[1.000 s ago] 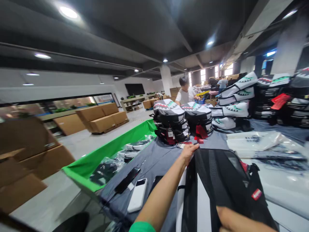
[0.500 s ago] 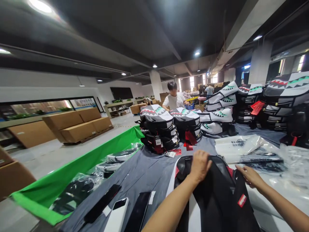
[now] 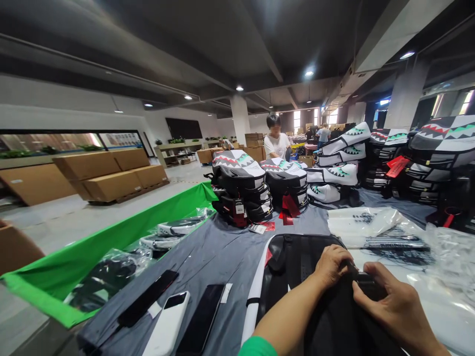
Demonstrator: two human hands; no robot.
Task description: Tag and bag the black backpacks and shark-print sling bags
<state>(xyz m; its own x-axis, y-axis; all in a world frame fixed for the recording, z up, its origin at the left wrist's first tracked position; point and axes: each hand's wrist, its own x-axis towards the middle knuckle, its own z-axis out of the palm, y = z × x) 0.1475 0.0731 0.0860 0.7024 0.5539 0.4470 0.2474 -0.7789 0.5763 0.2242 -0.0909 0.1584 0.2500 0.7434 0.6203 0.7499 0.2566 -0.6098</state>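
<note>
A black backpack (image 3: 297, 262) with white side trim lies back-up on the grey-covered table in front of me. My left hand (image 3: 332, 264) is curled on its back panel near the right shoulder strap. My right hand (image 3: 395, 304) sits just to the right, fingers bent round a black strap or buckle on the bag. Both hands meet over the same spot of the backpack. What exactly the fingers pinch is hard to make out.
Three phones (image 3: 168, 326) lie on the grey table cloth (image 3: 218, 252) at the left. A green bin (image 3: 111, 237) with bagged items runs along the left edge. Stacks of shark-mouth backpacks (image 3: 241, 190) stand behind, clear plastic bags (image 3: 374, 225) at right. A person in white (image 3: 276, 143) works beyond.
My left hand slid from the top of the backpack down to its right side. My right hand came in from the right and closed on the bag beside it. The view tilted slightly.
</note>
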